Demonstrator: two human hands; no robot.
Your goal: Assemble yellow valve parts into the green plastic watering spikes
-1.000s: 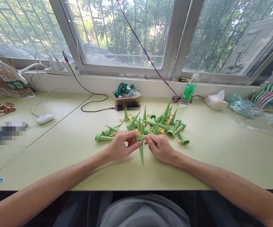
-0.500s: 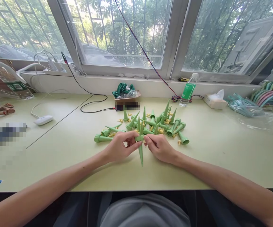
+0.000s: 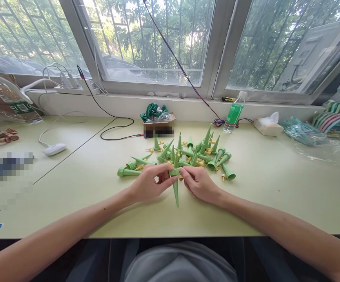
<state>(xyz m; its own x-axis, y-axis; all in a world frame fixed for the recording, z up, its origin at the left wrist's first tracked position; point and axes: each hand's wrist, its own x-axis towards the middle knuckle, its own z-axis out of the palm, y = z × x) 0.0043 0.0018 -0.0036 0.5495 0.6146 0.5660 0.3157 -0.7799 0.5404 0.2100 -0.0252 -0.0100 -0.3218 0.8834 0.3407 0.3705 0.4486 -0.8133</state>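
My left hand pinches a green plastic watering spike by its ribbed collar. The spike hangs above the table with its tip down. Right beside the collar, my right hand is closed, thumb against fingers. A small yellow nozzle peeks out at its fingertips, mostly hidden by them. Just behind both hands spreads a loose pile of green spikes, some upright and some lying down. Several yellow nozzles are scattered among them.
Behind the pile stands a small box with green plastic in it. A water bottle and a tissue box are at the back right. A black cable and a white mouse-like device lie on the left.
My right hand has shifted very slightly to the right at the collar, and the yellow nozzle shows a little more. The left hand and spike have barely moved.
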